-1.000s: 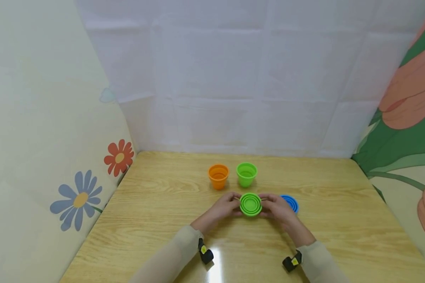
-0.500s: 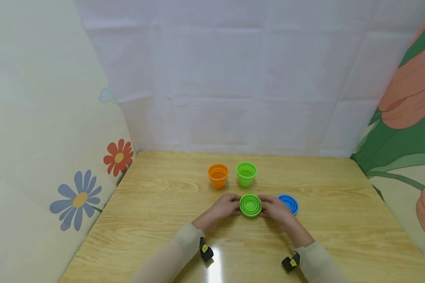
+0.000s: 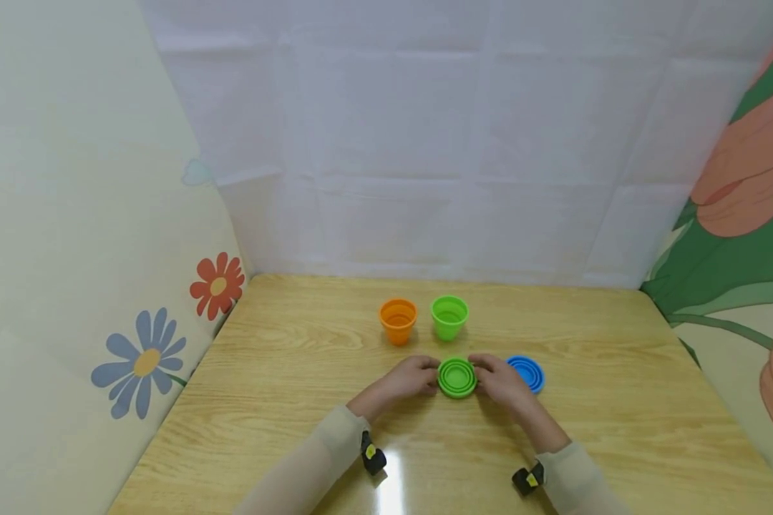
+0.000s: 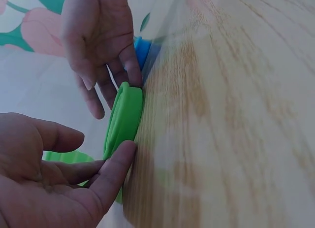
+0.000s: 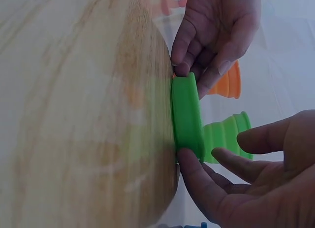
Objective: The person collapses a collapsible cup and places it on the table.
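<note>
A collapsed green folding cup [image 3: 457, 378] lies flat on the wooden table, its rings facing up. My left hand [image 3: 414, 377] is at its left side; in the left wrist view fingertips touch the rim while the thumb stands away. On the other side is my right hand [image 3: 499, 379], its fingertips at the cup's edge and its thumb lifted off, as the right wrist view shows. Neither hand curls round the cup. A collapsed blue cup [image 3: 527, 375] lies just right of my right hand, which partly covers its left edge.
Behind the hands stand two expanded cups, an orange one [image 3: 398, 322] and a green one [image 3: 449, 317], side by side. A white cloth [image 3: 438, 143] hangs at the table's [image 3: 283, 315] back edge. Flower-patterned panels flank both sides.
The collapsed green cup has come down slightly toward me and now lies on the table. Both hands have loosened their hold on it, thumbs coming away. The other cups stay put.
</note>
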Tool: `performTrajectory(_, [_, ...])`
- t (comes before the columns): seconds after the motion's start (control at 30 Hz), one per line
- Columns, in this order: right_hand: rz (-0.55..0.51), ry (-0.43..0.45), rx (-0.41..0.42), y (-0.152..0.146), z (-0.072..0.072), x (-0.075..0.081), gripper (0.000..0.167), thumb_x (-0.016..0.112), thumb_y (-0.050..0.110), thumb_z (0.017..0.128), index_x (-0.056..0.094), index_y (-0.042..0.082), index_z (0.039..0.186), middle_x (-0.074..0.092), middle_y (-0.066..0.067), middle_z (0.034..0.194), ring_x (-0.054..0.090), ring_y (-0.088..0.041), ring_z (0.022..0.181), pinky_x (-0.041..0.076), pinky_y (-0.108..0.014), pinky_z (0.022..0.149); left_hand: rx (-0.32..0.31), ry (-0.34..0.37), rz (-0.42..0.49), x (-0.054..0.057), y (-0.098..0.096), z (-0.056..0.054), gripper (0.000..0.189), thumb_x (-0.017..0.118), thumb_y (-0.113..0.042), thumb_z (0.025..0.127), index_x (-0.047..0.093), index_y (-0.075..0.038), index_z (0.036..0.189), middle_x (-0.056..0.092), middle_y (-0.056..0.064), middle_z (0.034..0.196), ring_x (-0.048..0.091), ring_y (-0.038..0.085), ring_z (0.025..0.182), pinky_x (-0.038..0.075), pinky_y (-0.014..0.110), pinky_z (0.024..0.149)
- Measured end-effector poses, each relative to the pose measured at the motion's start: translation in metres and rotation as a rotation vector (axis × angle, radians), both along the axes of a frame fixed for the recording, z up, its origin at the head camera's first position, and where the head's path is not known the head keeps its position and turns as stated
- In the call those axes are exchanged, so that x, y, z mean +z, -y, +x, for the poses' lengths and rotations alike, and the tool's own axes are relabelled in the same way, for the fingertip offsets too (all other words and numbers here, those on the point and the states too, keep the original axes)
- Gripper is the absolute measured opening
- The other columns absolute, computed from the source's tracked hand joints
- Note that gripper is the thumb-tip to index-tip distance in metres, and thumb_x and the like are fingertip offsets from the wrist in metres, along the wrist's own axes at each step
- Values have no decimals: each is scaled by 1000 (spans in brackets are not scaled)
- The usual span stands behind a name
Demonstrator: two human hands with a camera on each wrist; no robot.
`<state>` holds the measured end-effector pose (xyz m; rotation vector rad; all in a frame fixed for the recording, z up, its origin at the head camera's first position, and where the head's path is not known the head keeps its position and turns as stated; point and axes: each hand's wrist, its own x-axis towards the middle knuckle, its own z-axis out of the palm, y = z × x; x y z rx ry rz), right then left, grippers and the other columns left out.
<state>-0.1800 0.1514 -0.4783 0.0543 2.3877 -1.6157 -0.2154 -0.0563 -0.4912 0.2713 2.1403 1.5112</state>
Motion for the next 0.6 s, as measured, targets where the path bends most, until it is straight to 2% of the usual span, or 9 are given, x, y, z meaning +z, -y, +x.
performTrajectory(0.07, [20,1,-2,-1,0,1,39,45,10,106,52,-4,142,53,-25,143,59,-37,123,57,-44,92,-12,-8,-12,1,2,0,40,51,-9,102,52,14,135,64,24,123,68,25,99,61,36,86])
performTrajectory(0.17, [41,3,3,-3,-1,2,38,46,11,106,54,-3,140,56,-23,140,63,-34,117,58,-42,86,-50,-81,-85,4,4,2,44,53,-13,103,50,12,139,60,26,131,68,28,100,60,39,88])
performTrajectory(0.3, [115,-26,23,-6,-4,8,37,47,16,106,58,1,138,59,-20,138,62,-35,119,55,-47,91,-96,-244,-209,11,5,5,48,56,-19,103,50,7,142,58,24,137,63,32,114,53,47,100])
performTrajectory(0.4, [152,-51,45,-9,-7,14,38,48,21,106,57,5,140,59,-17,139,57,-37,124,52,-53,98,-88,-332,-236,18,5,6,48,55,-19,103,49,4,144,54,23,142,56,36,127,48,51,107])
performTrajectory(0.5, [113,-70,65,-10,-13,20,40,50,22,107,54,5,143,56,-17,142,58,-37,124,51,-54,101,-70,-440,-248,25,3,5,48,55,-16,102,47,3,145,51,22,144,53,36,130,47,51,107])
performTrajectory(0.6, [67,-110,75,-10,-20,24,40,52,20,106,53,4,143,55,-20,143,59,-37,123,50,-54,103,-80,-610,-299,32,1,0,47,57,-14,101,46,1,145,51,20,143,51,32,131,46,47,110])
